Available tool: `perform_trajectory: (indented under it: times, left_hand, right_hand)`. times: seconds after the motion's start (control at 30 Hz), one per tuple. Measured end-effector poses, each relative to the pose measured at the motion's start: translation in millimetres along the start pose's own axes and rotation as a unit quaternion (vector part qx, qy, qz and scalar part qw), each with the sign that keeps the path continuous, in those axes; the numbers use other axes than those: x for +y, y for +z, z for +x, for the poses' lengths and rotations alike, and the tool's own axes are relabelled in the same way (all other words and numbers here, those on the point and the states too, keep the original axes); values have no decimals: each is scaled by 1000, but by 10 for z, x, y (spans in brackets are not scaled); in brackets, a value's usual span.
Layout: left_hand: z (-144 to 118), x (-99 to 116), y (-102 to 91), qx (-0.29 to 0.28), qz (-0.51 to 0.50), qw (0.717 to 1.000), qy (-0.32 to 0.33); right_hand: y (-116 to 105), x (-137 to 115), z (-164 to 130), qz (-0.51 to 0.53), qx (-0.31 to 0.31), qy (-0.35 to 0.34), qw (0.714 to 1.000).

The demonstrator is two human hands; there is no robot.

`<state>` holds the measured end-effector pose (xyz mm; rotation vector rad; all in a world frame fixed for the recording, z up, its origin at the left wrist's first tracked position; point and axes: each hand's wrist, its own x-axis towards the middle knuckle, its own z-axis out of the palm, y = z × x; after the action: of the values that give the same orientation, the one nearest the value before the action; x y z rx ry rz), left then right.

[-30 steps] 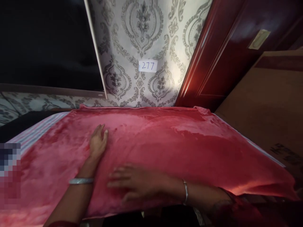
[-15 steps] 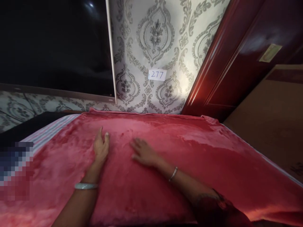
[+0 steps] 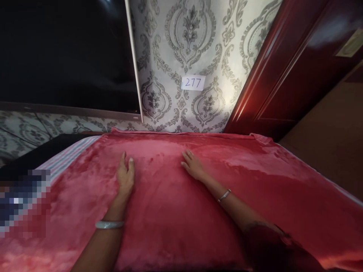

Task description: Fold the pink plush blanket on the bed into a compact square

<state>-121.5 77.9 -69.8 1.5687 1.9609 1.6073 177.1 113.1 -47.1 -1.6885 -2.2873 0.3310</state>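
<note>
Fingers of both hands lie flat and together, holding nothing: left hand (image 3: 125, 174) and right hand (image 3: 193, 166) press the red plush blanket (image 3: 176, 211) spread across the bed. To smooth well, keep palms low, sweeping outward toward the far wall edge.

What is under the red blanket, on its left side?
Beside the red blanket, a striped sheet shows at its left edge. How far the sheet runs underneath is covered. Both hands, left hand and right hand, lie flat on top.
</note>
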Motion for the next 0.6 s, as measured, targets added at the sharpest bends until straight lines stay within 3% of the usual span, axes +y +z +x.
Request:
perform_trajectory:
  times: [0.07,0.1,0.2,0.3,0.37,0.6]
  left_hand:
    - [4,-24,10,13,-12,1000,-6]
    - [7,-32,9,19,-22,1000,-10]
    - [17,-29,-28,22,-56,998,-29]
    - [22,4,-98,28,-71,996,-56]
    - [20,23,-134,30,-69,995,-64]
    - [53,-11,-101,-37,26,998,-34]
  right_hand:
    - [40,-56,93,-31,-22,17,999]
    - [84,-154,71,-38,-37,-8,999]
    - [276,-607,-241,-21,-72,-192,979]
    - [433,-1035,-722,30,-95,-421,902]
    - [471,-1191,-956,52,-122,-499,856]
    - [472,-1305,-1026,156,-232,-512,812]
